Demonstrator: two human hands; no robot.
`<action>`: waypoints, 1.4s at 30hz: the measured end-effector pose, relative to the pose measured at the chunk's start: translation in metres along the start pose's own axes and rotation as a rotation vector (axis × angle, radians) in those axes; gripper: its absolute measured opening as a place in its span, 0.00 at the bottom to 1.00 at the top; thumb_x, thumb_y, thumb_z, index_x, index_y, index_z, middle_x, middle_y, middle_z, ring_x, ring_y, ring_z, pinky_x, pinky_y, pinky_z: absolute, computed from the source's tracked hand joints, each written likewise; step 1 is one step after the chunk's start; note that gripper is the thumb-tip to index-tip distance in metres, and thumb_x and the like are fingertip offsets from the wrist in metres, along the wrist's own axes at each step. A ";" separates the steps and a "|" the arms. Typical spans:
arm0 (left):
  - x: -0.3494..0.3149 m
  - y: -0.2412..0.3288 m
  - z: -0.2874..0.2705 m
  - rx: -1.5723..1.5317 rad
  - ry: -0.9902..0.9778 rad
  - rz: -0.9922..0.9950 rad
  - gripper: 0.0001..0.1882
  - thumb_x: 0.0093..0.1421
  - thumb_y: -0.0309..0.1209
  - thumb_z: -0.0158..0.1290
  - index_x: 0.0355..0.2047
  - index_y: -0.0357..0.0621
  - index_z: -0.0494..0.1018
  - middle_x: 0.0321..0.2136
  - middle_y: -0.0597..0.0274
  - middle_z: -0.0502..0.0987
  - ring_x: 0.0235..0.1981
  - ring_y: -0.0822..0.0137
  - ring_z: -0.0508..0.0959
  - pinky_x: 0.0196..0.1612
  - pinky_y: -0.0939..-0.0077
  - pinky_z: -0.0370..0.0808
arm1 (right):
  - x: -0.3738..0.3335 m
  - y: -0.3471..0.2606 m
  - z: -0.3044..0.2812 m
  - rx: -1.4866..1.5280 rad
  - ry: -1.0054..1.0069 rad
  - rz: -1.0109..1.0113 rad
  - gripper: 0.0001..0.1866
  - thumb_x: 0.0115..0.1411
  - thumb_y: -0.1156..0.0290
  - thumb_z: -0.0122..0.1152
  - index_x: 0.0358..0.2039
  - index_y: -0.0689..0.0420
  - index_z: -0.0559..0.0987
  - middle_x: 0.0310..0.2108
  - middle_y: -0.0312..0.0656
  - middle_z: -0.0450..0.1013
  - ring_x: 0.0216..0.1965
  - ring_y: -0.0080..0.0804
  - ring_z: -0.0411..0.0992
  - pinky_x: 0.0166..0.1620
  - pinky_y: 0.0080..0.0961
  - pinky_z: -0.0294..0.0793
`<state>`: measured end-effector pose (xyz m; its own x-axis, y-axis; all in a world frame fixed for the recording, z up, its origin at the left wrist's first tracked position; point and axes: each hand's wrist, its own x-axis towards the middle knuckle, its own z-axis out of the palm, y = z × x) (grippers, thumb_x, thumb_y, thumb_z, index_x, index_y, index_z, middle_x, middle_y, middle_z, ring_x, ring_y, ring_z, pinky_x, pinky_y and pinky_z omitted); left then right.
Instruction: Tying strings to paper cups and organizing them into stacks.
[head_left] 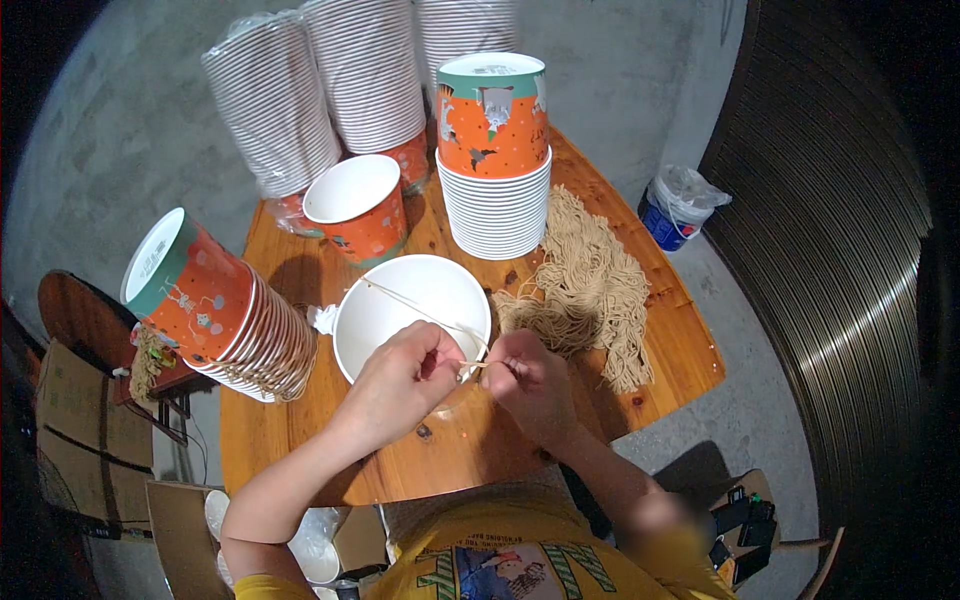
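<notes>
A paper bucket (375, 325) with a white inside lies before me, its mouth tipped up toward me. A thin cream cord (415, 305) runs slantwise across that mouth down to my hands. At the near right rim, my left hand (405, 380) pinches the cord between thumb and fingers. My right hand (530, 390) is close beside it, its fingers closed on the same cord. A short stretch of cord shows between the two hands; the fingertips partly hide its ends. A heap of tan cords (600, 290) lies to the right of the bucket.
Upside-down orange buckets (495, 200) stand stacked at the back. Another stack (215, 310), with cords hanging on it, leans at the left. One upright bucket (355, 215) and plastic-wrapped stacks (365, 80) stand behind. A blue-and-white pail (675, 210) is on the floor beyond the wooden table (380, 465).
</notes>
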<state>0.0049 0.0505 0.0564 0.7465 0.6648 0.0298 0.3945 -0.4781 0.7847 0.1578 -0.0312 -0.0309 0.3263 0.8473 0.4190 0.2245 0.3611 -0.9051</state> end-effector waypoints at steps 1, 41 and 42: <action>0.000 0.001 0.000 0.023 0.022 0.009 0.06 0.54 0.26 0.50 0.30 0.35 0.71 0.27 0.58 0.71 0.26 0.68 0.70 0.32 0.74 0.69 | 0.000 0.001 0.000 0.019 0.020 0.004 0.03 0.55 0.78 0.52 0.31 0.59 0.69 0.21 0.28 0.65 0.23 0.11 0.61 0.26 0.13 0.63; -0.028 -0.016 0.005 0.439 0.307 0.411 0.10 0.51 0.26 0.56 0.34 0.40 0.70 0.27 0.57 0.69 0.33 0.56 0.70 0.37 0.65 0.66 | -0.005 -0.032 -0.005 -0.604 -0.046 -0.293 0.06 0.53 0.70 0.61 0.31 0.55 0.75 0.25 0.41 0.72 0.30 0.41 0.72 0.33 0.36 0.73; -0.031 -0.024 0.005 0.529 0.307 0.443 0.10 0.51 0.26 0.56 0.34 0.41 0.70 0.27 0.58 0.69 0.33 0.57 0.70 0.38 0.65 0.65 | -0.008 -0.032 -0.008 -0.675 -0.067 -0.286 0.07 0.53 0.70 0.61 0.31 0.55 0.74 0.26 0.40 0.72 0.31 0.40 0.73 0.33 0.35 0.73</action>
<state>-0.0252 0.0389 0.0337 0.7428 0.4395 0.5050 0.3548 -0.8981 0.2598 0.1550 -0.0522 -0.0051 0.1182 0.7855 0.6074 0.8162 0.2715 -0.5100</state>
